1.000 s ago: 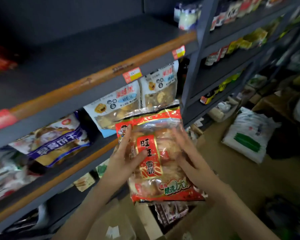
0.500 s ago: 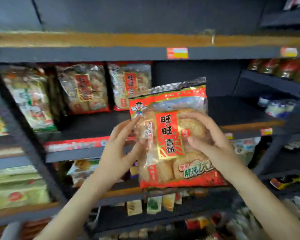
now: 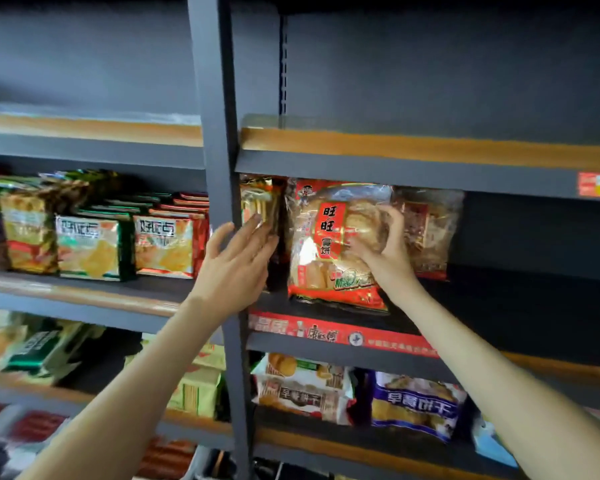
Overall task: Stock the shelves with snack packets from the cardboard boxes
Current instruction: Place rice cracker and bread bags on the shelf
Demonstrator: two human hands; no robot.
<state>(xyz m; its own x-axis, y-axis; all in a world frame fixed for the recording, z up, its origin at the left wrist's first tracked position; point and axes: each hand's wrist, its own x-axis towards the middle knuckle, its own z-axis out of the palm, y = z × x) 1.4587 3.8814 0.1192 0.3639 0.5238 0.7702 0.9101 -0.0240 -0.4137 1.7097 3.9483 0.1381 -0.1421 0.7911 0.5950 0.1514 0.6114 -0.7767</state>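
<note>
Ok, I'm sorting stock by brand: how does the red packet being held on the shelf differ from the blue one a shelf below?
The red packet stands upright, held in place; the blue packet sits untouched one shelf lower. The red packet's writing runs down a red label; the blue packet's runs across a blue band. Both show pale baked snacks and sit right of the grey post.
</note>
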